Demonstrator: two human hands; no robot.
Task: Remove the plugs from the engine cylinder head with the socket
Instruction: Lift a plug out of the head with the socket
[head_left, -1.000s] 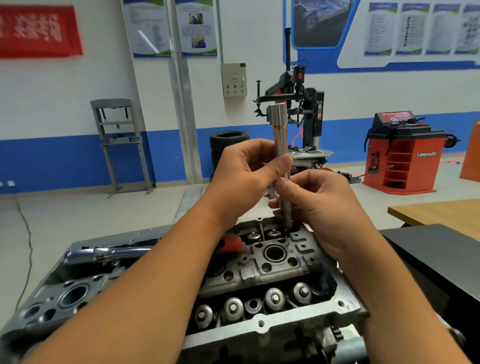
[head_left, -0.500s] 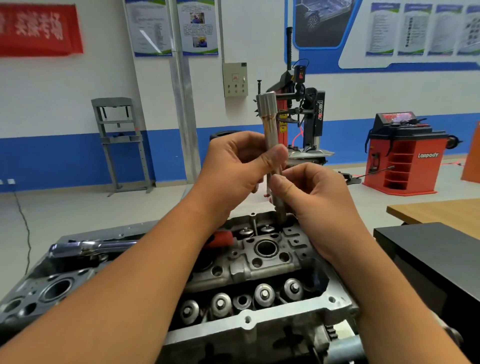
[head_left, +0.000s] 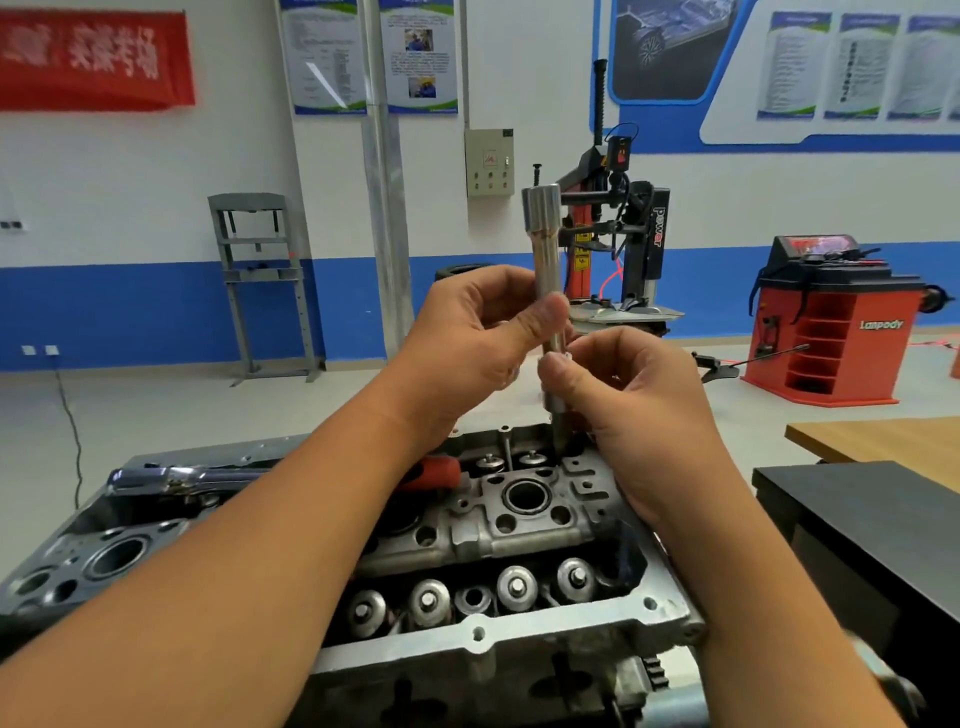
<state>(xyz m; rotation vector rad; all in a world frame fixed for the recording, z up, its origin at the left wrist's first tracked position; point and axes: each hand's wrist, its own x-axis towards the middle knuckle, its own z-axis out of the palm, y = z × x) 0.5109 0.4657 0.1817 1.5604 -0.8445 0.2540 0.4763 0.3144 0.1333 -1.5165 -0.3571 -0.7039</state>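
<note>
Left hand grip pinching upright socket mid-shaft; right hand grip pinching its lower end, above cylinder head.

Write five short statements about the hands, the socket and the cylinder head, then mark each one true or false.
1. Both hands hold the long socket. True: the left hand grips its middle and the right hand pinches it lower down.
2. The socket lies flat on the cylinder head. False: it stands nearly upright, lower end at the head's far edge.
3. The red-handled ratchet is attached to the socket. False: it lies on the head, apart.
4. A red machine stands on the floor at right. True.
5. The socket's wider end points down. False: it is on top.
</note>
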